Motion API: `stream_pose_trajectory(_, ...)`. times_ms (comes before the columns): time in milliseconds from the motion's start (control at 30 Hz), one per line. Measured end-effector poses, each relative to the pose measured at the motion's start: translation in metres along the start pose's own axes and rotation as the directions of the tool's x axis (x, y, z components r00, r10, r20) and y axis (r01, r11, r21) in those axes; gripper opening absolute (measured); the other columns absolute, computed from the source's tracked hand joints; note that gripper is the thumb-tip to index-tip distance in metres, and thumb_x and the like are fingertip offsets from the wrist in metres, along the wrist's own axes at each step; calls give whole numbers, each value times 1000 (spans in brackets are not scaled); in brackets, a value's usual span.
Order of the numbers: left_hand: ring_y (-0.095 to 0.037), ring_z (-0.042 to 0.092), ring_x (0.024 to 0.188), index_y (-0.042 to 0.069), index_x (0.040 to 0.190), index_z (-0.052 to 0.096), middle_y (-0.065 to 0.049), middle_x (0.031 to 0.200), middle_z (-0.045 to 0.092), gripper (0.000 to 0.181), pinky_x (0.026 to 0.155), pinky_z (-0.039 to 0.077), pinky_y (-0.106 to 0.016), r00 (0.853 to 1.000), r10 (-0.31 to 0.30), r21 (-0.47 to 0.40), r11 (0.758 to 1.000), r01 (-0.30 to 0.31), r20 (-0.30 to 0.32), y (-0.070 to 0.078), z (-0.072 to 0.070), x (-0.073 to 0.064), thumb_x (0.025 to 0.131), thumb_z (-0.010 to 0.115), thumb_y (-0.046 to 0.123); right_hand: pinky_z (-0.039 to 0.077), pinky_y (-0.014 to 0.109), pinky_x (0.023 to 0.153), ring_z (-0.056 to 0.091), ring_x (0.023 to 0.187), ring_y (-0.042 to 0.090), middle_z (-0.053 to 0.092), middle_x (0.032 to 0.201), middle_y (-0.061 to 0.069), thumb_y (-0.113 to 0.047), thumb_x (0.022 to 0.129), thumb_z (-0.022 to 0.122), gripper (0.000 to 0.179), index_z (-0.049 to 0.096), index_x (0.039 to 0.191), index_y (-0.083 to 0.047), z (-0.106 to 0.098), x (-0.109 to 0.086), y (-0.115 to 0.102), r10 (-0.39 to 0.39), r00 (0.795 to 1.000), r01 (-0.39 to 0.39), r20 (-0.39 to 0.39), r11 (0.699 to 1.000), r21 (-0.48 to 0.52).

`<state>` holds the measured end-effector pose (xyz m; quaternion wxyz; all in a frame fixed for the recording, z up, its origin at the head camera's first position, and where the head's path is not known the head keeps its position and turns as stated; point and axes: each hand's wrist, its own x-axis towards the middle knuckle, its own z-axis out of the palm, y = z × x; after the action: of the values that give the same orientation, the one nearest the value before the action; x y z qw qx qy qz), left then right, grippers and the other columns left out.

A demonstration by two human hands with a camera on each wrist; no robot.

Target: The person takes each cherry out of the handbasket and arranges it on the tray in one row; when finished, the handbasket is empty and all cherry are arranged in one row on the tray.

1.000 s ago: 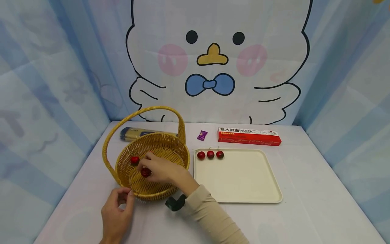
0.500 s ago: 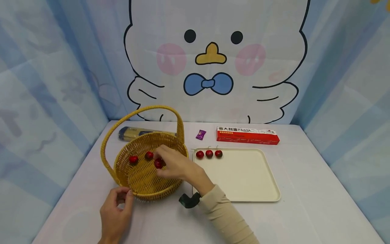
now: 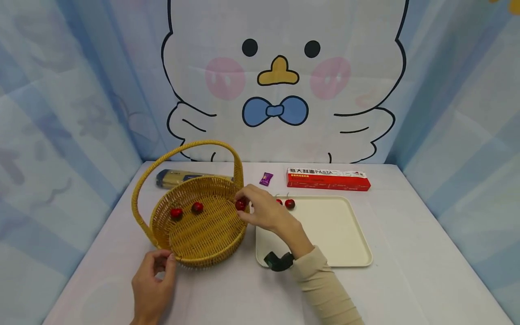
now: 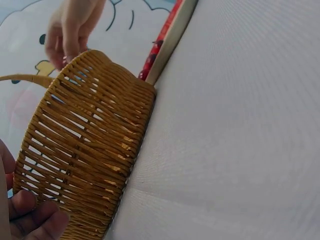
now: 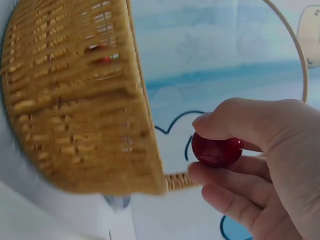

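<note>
My right hand [image 3: 266, 210] pinches a dark red cherry [image 5: 217, 150] between thumb and fingers, above the right rim of a yellow wicker basket [image 3: 207, 261]. Two more cherries lie inside the basket, one cherry [image 3: 176, 213] near the left wall and another cherry [image 3: 197, 207] nearer the middle. At the basket's near left rim, my left hand [image 3: 153, 284] grips the edge with thumb and fingertips. A cream tray [image 3: 317, 234] lies to the right, with a cherry [image 3: 290, 204] at its far left. Beside that one, another cherry is partly hidden by my right hand.
Behind the tray lies a red and white pasta box [image 3: 328, 180]. A small purple wrapped candy [image 3: 266, 179] is left of it. A yellowish packet [image 3: 174, 178] lies behind the basket, whose tall arched handle [image 3: 162, 164] stands up. Patterned cloth walls [image 3: 61, 135] surround the table.
My right hand has lifted a cherry from the basket and carried it rightward to the rim. Two cherries stay in the basket. My left hand keeps its place at the rim.
</note>
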<state>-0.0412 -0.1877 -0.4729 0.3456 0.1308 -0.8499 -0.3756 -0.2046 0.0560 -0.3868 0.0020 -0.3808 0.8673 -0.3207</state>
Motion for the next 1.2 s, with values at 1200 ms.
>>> stream_pose_trajectory(1200,8,48,74,1,98,61,-6,82,63,8,63,44,-5,999,-48,23,999,47,19,4,0,-1,91,65,2,56,46,94,66,104,33,66,115,18,-13,88,73,33,63,117,1,-42,-61,129,506,842,-501,-186,862,76)
